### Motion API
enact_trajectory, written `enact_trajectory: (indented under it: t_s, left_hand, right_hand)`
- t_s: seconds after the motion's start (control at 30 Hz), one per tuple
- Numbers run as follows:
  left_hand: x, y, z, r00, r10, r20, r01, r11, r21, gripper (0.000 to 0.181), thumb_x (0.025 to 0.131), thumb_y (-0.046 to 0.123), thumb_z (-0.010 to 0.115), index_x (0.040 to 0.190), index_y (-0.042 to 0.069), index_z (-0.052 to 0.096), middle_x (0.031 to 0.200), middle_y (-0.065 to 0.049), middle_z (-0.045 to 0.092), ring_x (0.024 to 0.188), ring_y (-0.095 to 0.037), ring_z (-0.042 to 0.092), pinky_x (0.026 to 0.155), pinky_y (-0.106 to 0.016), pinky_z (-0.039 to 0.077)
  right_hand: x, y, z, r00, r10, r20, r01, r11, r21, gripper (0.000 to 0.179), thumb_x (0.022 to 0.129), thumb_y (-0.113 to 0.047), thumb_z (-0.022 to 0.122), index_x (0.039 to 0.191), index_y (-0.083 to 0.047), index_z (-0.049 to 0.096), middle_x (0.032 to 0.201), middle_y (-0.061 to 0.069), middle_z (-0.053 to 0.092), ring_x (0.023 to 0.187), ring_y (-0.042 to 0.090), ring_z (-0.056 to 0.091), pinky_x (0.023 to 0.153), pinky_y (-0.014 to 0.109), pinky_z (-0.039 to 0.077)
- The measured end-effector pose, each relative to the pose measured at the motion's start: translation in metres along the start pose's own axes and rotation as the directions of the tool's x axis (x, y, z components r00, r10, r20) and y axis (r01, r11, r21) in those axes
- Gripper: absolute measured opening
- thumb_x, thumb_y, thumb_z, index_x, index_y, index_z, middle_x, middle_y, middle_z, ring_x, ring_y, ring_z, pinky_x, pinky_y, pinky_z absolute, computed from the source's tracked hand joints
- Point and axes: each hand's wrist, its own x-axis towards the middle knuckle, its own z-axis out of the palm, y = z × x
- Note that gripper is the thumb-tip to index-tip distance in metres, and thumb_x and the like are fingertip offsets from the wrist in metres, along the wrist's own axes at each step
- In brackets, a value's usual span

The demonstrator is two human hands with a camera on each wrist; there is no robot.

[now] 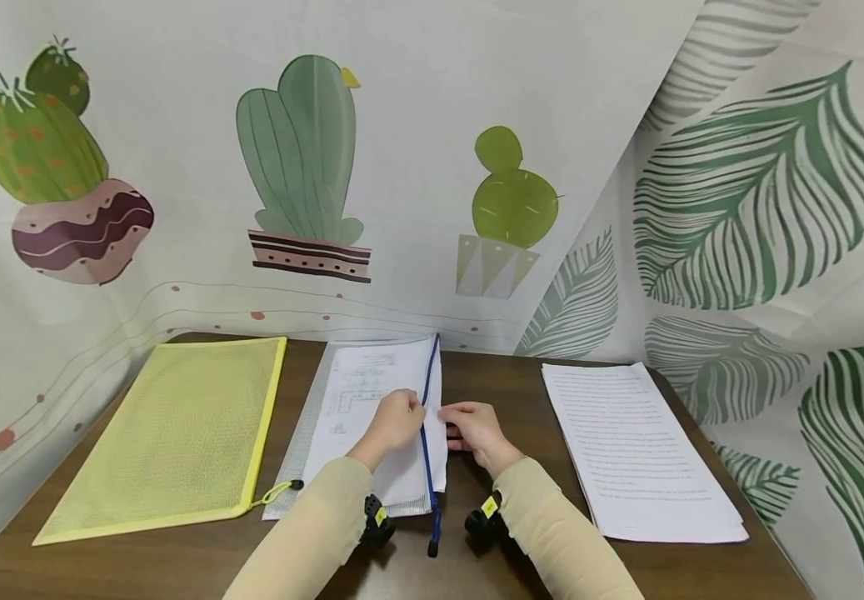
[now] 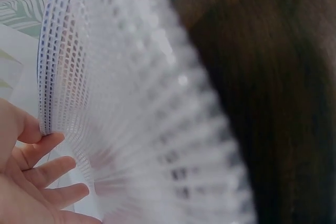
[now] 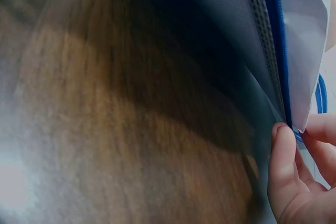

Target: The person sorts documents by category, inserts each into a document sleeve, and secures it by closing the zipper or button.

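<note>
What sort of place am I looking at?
Probably a paperwork desk, though home or office I can't tell: a brown table, printed pages and a cactus backdrop.

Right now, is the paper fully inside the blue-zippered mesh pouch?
No, partly out: in the head view, white paper sticks out past the blue zipper.

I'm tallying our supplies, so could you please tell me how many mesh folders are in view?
2: the yellow folder on the left, and the blue-zippered folder in the middle; any beneath would be hidden.
</note>
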Motion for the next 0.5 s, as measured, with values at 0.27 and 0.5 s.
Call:
enact_trajectory:
  t_s: [0.27,0.5]
  left_hand:
    - [0.0021,-0.0088,0.0026,0.998,-0.067,-0.012,0.065,0.992,-0.107,0.028,0.091,0.008,0.045,0.062,0.009,0.047,0.123,-0.027,0.059,0.045,-0.008,0.038,0.045,-0.020,0.034]
    - [0.0000,-0.0071,-0.0008,0.996,-0.086,-0.035,0.079,0.983,-0.164,0.026,0.090,0.007,0.046,0.065,0.005,0.053,0.122,-0.025,0.061,0.042,-0.008,0.036,0.045,-0.020,0.033]
  right_hand:
    - [0.0012,0.0025,0.0034,1.000,-0.006,0.008,0.006,1.000,-0.008,0.030,0.083,-0.013,0.068,0.106,0.006,0.067,0.072,0.001,0.064,0.059,0.011,0.061,0.053,0.026,0.055]
    - [0.0039,0.0051,0.0079,1.000,0.008,-0.011,-0.008,1.000,0.020,0.028,0.083,-0.011,0.067,0.106,0.006,0.068,0.072,0.002,0.064,0.059,0.011,0.061,0.052,0.025,0.055]
